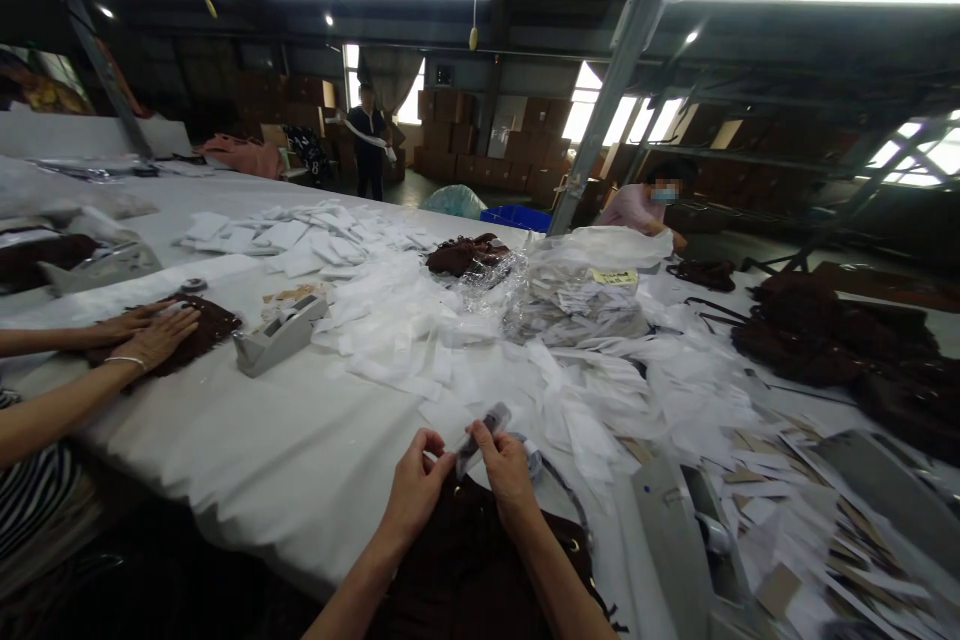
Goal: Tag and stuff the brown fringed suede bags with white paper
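Observation:
My right hand point(506, 470) pinches a narrow dark strip wrapped in clear plastic point(493, 417) between thumb and fingers. At the lower end of this strip, the thumb and fingertips of my left hand point(416, 480) are pressed together. Under both hands lies a dark brown fabric piece with metal eyelets point(465, 570), looking like a bag, at the table's near edge. A greyish, curved strap-like band point(566, 480) runs just right of my right hand. What my left fingertips grip is partly hidden.
Grey tape dispensers point(281, 332) point(694, 530) stand left and right on the white table point(300, 430). White paper sheets point(405, 310) and cardboard pieces point(780, 590) lie scattered. A co-worker's hands point(154, 330) press brown fabric at left. Brown fabric items point(840, 330) are piled at right.

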A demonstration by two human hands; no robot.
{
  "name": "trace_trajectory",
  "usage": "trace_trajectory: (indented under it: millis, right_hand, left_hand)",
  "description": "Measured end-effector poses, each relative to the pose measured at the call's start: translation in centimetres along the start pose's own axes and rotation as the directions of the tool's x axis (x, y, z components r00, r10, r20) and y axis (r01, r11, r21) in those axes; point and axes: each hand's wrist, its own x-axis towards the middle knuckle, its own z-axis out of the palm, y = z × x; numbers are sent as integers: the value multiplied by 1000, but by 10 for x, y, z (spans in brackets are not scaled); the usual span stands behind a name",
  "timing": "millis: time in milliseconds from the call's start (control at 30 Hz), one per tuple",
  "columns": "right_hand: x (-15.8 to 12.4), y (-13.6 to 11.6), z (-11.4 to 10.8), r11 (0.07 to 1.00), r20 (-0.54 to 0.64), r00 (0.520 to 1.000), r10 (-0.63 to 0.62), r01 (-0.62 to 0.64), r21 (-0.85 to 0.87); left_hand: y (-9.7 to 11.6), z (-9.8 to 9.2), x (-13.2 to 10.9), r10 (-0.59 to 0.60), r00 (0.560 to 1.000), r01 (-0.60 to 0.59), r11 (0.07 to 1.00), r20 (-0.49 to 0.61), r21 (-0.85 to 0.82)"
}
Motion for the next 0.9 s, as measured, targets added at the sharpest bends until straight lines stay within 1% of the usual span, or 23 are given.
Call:
trace_trajectory:
  millis: [33, 100, 200, 300, 333, 433, 467, 600, 700, 833, 900]
  right_hand:
    - [-1, -1, 0, 1000, -2, 1000, -13, 13, -22]
    - [-5, 0, 1, 999, 16, 1000, -26, 27, -29]
    - [-11, 1, 4, 999, 58, 998, -36, 35, 26]
    - [-13, 2, 5, 996, 67, 997, -41, 35, 80]
    - [-13, 1, 5, 995, 63, 997, -43, 37, 91]
    - [-13, 1, 5, 992, 46, 998, -32, 26, 127]
    - [-14, 1, 5, 989, 45, 999, -26, 20, 146]
    - [-18, -2, 8, 965, 50, 999, 7, -20, 261]
    - [-21, -3, 12, 941, 9, 999, 39, -40, 337]
    - [-22, -1, 15, 947, -37, 998, 49, -35, 319]
    - [-22, 2, 16, 958, -48, 998, 39, -23, 287]
  left_hand:
    - [-1, -2, 0, -27, 999, 27, 1000, -19, 8]
    - [-2, -5, 0, -71, 997, 71, 997, 18, -15]
    - [-3, -3, 0, -134, 986, 140, 988, 95, -60]
    - [0, 1, -1, -170, 980, 178, 982, 105, -70]
    - [1, 2, -2, -174, 981, 181, 980, 86, -78]
    - [3, 3, -4, -169, 985, 166, 979, -24, -118]
    - [4, 2, -5, -171, 985, 165, 978, -37, -129]
    - [9, -2, -9, -174, 985, 175, 978, 19, -110]
    - [15, -2, -13, -137, 991, 137, 989, 2, -48]
    - [18, 1, -18, -104, 991, 103, 995, -79, -17]
    - [19, 2, -19, -101, 993, 99, 995, -59, -28]
